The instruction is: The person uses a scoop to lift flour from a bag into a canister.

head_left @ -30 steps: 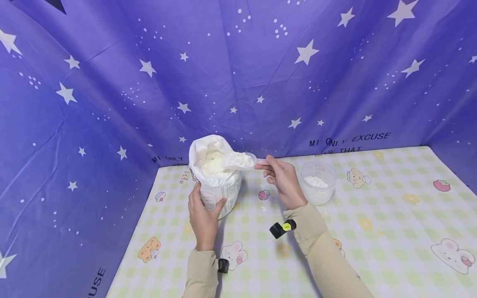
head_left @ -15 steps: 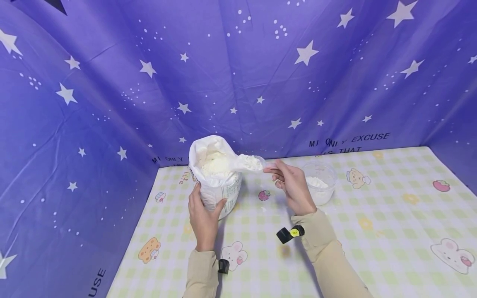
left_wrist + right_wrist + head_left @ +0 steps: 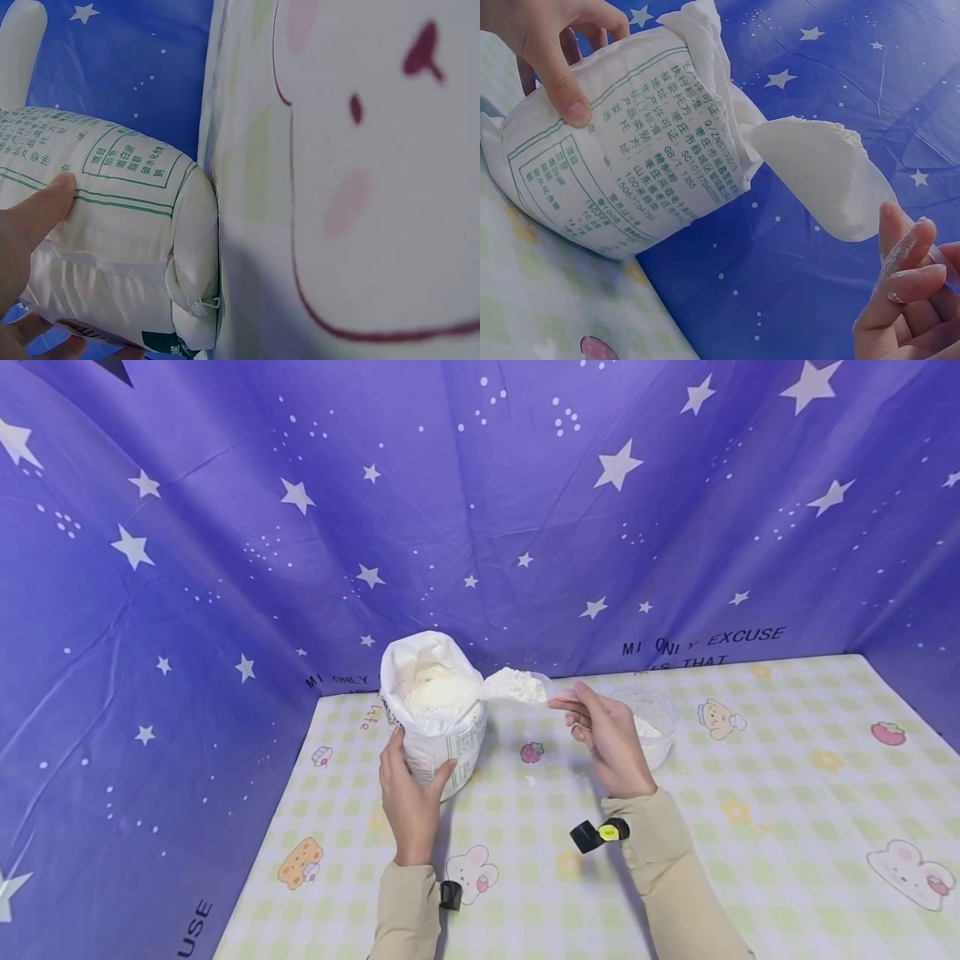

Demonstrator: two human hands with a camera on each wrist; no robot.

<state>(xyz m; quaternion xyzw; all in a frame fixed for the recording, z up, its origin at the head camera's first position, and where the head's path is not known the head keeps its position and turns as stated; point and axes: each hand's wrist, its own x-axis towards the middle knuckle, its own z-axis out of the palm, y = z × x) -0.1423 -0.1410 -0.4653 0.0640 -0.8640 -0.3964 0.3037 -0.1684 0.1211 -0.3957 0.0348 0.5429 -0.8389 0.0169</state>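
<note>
While the left hand (image 3: 411, 789) grips the open flour bag (image 3: 459, 750), thumb on its printed face, the bag stands on the checked tablecloth (image 3: 517, 827). The right hand (image 3: 609, 742) pinches the handle of a clear plastic scoop (image 3: 832, 191) heaped with flour (image 3: 519, 685), its tip just beside the bag's mouth; whether they touch is unclear. Partly hidden behind that hand, a clear tub (image 3: 660, 750) holding some flour sits on the tablecloth.

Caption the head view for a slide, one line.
Left fingers grip an open white bag while right fingers hold a scoop heaped with white powder beside the bag's mouth.
</note>
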